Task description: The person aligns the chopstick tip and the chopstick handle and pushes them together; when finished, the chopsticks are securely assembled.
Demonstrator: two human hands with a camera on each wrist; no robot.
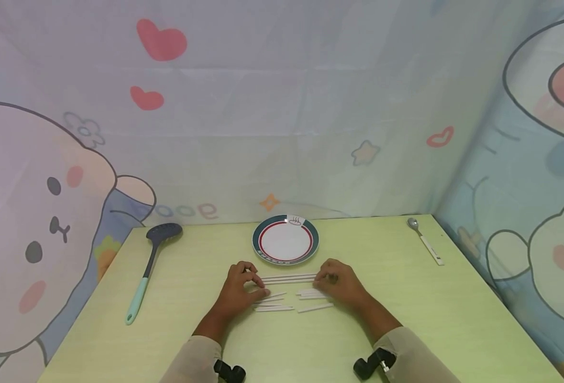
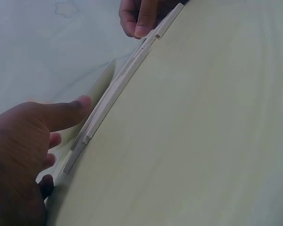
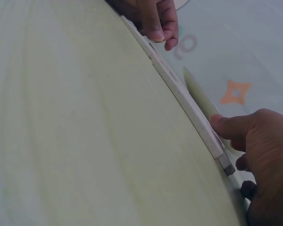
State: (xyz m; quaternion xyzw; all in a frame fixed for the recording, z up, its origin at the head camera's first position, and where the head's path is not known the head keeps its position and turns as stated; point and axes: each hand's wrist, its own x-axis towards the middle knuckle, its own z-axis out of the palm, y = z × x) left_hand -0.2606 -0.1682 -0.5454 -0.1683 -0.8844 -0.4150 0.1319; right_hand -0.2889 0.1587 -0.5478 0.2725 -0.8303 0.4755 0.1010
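Note:
Several long, thin white sticks [image 1: 288, 279] lie side by side on the table in front of the plate. My left hand [image 1: 241, 290] holds their left ends with curled fingers; my right hand [image 1: 341, 282] holds their right ends. Nearer to me are short white sticks [image 1: 274, 308] below the left fingers and another short group [image 1: 312, 295] by the right hand. Both wrist views show the white sticks [image 2: 115, 92] [image 3: 186, 106] nearly edge-on, with the left thumb [image 2: 68, 113] and right thumb [image 3: 233, 126] extended above the table. The exact finger contact is partly hidden.
A round plate [image 1: 285, 242] with a dark rim and red ring stands just beyond the long sticks. On the left lies a slotted spatula-like utensil [image 1: 140, 295] with a mint handle. A small spoon [image 1: 425, 242] lies at the back right. Printed cloth [image 1: 282, 106] hangs behind.

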